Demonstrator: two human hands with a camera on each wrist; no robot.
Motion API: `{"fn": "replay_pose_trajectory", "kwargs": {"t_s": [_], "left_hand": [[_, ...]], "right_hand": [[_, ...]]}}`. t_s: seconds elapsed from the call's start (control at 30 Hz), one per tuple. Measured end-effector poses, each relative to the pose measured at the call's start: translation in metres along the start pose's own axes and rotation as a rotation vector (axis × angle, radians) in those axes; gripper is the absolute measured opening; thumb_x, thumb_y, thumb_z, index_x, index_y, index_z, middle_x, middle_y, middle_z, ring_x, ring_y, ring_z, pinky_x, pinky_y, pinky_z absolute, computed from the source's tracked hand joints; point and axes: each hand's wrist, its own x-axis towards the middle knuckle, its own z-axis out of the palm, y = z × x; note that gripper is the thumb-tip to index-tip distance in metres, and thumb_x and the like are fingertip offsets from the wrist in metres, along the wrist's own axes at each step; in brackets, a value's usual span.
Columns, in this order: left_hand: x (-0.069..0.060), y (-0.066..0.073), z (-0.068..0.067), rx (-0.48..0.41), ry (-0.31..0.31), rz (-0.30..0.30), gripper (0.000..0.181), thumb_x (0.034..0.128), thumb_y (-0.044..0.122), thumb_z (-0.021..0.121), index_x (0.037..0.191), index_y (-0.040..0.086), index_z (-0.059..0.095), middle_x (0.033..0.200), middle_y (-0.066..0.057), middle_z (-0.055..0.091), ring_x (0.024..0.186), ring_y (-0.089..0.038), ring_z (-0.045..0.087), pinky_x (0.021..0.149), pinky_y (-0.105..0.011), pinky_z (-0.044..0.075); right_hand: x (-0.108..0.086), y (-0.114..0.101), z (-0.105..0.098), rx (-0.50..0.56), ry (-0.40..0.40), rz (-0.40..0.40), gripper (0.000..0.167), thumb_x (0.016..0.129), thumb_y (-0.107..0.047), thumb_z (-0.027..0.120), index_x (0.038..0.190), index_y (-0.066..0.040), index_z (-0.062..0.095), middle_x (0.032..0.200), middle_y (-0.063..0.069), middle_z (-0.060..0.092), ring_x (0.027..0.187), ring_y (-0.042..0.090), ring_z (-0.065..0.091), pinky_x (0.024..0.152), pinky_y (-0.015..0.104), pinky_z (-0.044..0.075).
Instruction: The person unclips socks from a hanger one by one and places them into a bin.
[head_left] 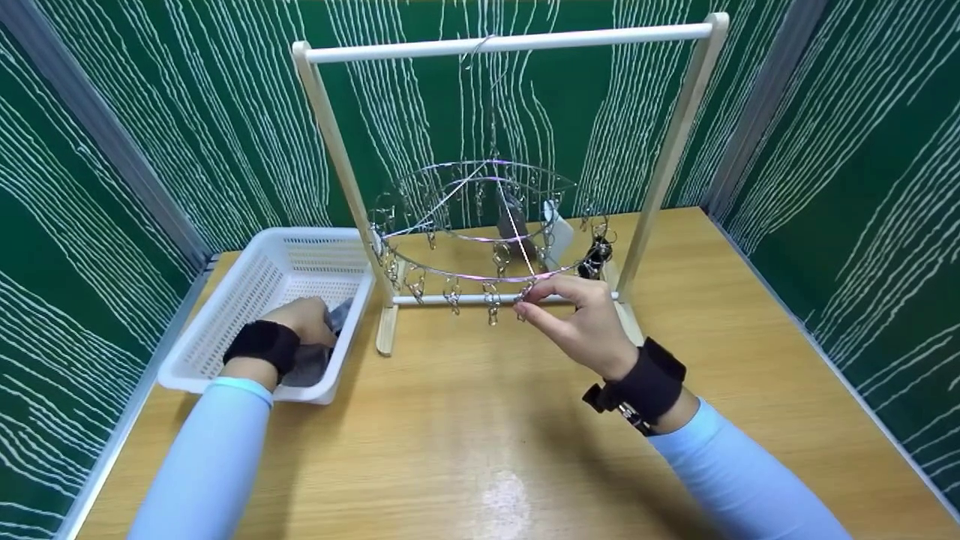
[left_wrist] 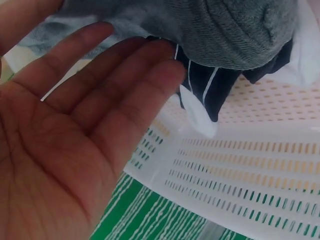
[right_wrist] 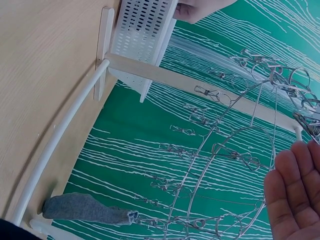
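My left hand is down inside a white plastic basket. In the left wrist view its fingers lie fairly straight against grey cloth, which looks like a sock. Beneath that cloth are a black piece with white stripes and a white piece. My right hand pinches a metal clip at the front rim of a round wire clip hanger. Grey, white and black pieces hang at the hanger's back and right; the grey one is a sock in the right wrist view.
The hanger hooks over the top bar of a wooden stand. Its left post rises right beside the basket, and a lower rail crosses behind the front clips. Green walls with white streaks enclose the wooden table.
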Motion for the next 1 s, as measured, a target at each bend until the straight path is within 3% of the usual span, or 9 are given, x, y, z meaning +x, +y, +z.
{"fn": "replay_pose_trajectory", "kwargs": {"t_s": [0.33, 0.5, 0.6, 0.7, 0.83, 1.0], "left_hand": [[-0.002, 0.001, -0.003, -0.067, 0.026, 0.036, 0.015, 0.0850, 0.012, 0.078, 0.094, 0.001, 0.078, 0.084, -0.007, 0.068, 0.075, -0.023, 0.059, 0.065, -0.031, 0.047], [-0.001, 0.004, -0.007, -0.108, 0.111, 0.053, 0.024, 0.0868, 0.010, 0.074, 0.104, -0.006, 0.078, 0.089, -0.012, 0.071, 0.075, -0.024, 0.061, 0.065, -0.033, 0.051], [-0.003, 0.010, -0.013, -0.127, 0.220, 0.057, 0.029, 0.0912, 0.009, 0.070, 0.113, -0.009, 0.076, 0.101, -0.020, 0.075, 0.083, -0.029, 0.066, 0.076, -0.042, 0.057], [-0.009, 0.019, -0.022, -0.147, 0.340, 0.062, 0.026, 0.0990, 0.011, 0.065, 0.111, -0.010, 0.075, 0.103, -0.024, 0.074, 0.085, -0.032, 0.067, 0.079, -0.047, 0.058], [-0.020, 0.038, -0.031, -0.158, 0.540, 0.083, 0.027, 0.1042, 0.014, 0.060, 0.108, -0.007, 0.076, 0.099, -0.024, 0.075, 0.080, -0.032, 0.067, 0.072, -0.046, 0.057], [-0.037, 0.068, -0.032, -0.178, 0.829, 0.139, 0.028, 0.1047, 0.012, 0.056, 0.115, -0.006, 0.075, 0.098, -0.024, 0.078, 0.079, -0.036, 0.072, 0.068, -0.048, 0.059]], "right_hand": [[0.000, -0.001, 0.000, -0.018, 0.001, 0.004, 0.010, 0.087, 0.003, 0.087, 0.087, -0.001, 0.078, 0.095, 0.010, 0.083, 0.095, 0.014, 0.077, 0.089, 0.018, 0.061], [-0.002, 0.000, 0.000, -0.026, 0.001, 0.017, 0.010, 0.087, 0.002, 0.087, 0.087, -0.002, 0.078, 0.094, 0.009, 0.083, 0.094, 0.013, 0.076, 0.089, 0.018, 0.060], [-0.002, 0.000, 0.001, -0.028, 0.000, 0.023, 0.009, 0.087, 0.002, 0.087, 0.088, -0.001, 0.078, 0.094, 0.009, 0.082, 0.094, 0.013, 0.075, 0.090, 0.018, 0.059], [-0.001, 0.000, 0.000, -0.022, 0.002, 0.023, 0.010, 0.086, 0.003, 0.087, 0.088, 0.000, 0.078, 0.094, 0.010, 0.082, 0.095, 0.013, 0.075, 0.090, 0.017, 0.059], [0.000, 0.000, 0.001, -0.013, 0.015, 0.013, 0.011, 0.085, 0.004, 0.088, 0.087, 0.000, 0.078, 0.094, 0.011, 0.082, 0.097, 0.011, 0.075, 0.090, 0.016, 0.059], [-0.001, 0.001, 0.001, 0.004, 0.015, 0.012, 0.012, 0.085, 0.005, 0.087, 0.088, 0.000, 0.077, 0.095, 0.012, 0.082, 0.097, 0.009, 0.075, 0.089, 0.017, 0.060]]}}
